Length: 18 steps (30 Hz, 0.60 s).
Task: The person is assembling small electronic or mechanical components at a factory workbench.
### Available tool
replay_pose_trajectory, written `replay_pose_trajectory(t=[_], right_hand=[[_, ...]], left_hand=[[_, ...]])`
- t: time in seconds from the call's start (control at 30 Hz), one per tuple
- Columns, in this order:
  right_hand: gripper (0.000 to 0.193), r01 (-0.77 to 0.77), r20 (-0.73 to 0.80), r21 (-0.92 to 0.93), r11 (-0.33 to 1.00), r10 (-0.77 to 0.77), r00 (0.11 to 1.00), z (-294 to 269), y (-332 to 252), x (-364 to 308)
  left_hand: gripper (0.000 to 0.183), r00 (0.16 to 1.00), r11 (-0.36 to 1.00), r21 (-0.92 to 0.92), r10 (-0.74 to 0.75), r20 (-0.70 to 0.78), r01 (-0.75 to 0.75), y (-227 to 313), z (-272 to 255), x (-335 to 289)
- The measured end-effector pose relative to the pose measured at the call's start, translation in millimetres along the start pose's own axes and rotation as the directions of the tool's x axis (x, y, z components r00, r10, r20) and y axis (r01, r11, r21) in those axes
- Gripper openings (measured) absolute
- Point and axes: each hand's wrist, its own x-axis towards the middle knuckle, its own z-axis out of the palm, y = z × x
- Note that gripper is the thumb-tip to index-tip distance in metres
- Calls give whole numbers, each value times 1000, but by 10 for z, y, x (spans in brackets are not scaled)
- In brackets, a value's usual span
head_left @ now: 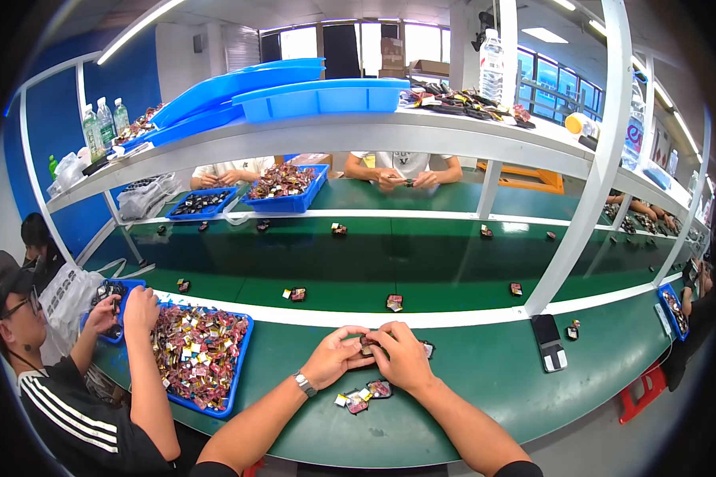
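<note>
Reaching in from six o'clock, the person's two forearms angle toward each other and meet over the green table. The left hand, with a watch on its wrist, lies palm inward with its fingers curled to the right. The right hand arches over from the three o'clock side, knuckles up. Both hands are pinched together on one small dark part, held between their fingertips just above the table; it is too covered to tell its long axis or which way it points. At six o'clock from the hands, close by, a few small parts lie loose on the table. At nine o'clock sits a blue tray full of mixed coloured parts, with a neighbour's hands at its far rim. A phone lies at three o'clock, well apart.
</note>
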Motion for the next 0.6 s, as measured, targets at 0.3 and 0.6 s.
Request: replay_pose_trajectory(t=[0.3, 0.6], right_hand=[[14, 119, 114, 18, 993, -121, 986, -70, 130, 10], [13, -6, 182, 116, 993, -16, 983, -94, 133, 15]], left_hand=[[31, 1000, 999, 35, -14, -28, 15, -22, 12, -12], [32, 999, 993, 116, -29, -46, 34, 2, 22, -13]])
